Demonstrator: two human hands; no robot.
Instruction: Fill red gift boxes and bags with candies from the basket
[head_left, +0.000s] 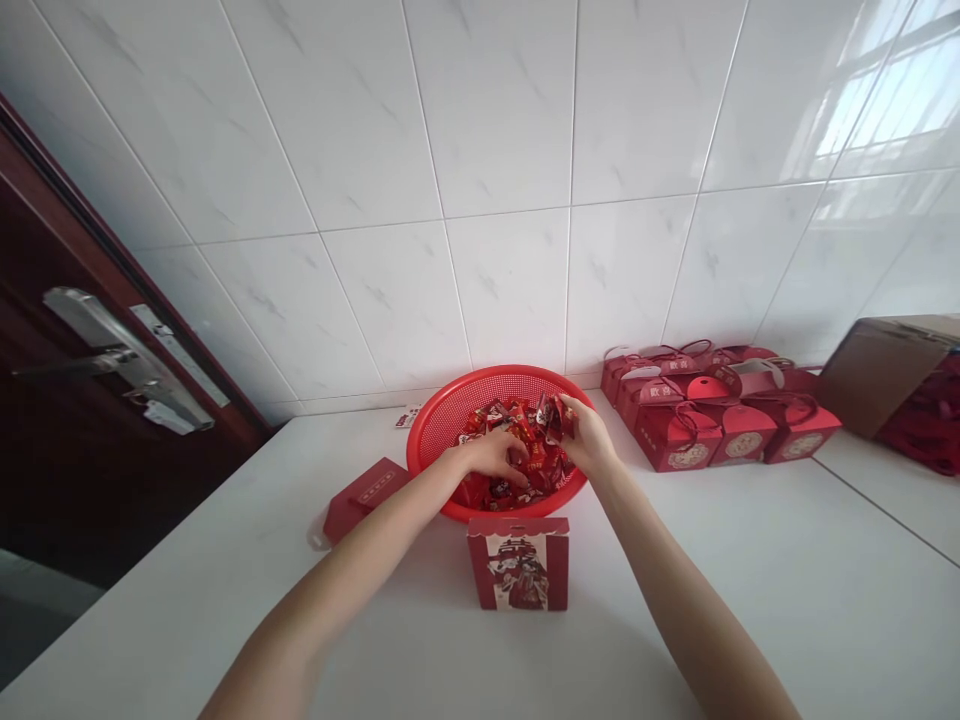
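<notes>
A red perforated plastic basket holds many wrapped candies in red and dark wrappers. My left hand reaches into it from the left, fingers curved and apart over the candies, with nothing visible in its grasp. At the basket's right side, my right hand is closed on a few wrapped candies, lifted just above the pile. An upright red gift box with a printed front stands right before the basket, between my forearms.
A red carton lies left of the basket. Several red handled gift boxes stand in rows at the right, beside a brown cardboard box with red contents. A tiled wall rises behind; a dark door is at the left.
</notes>
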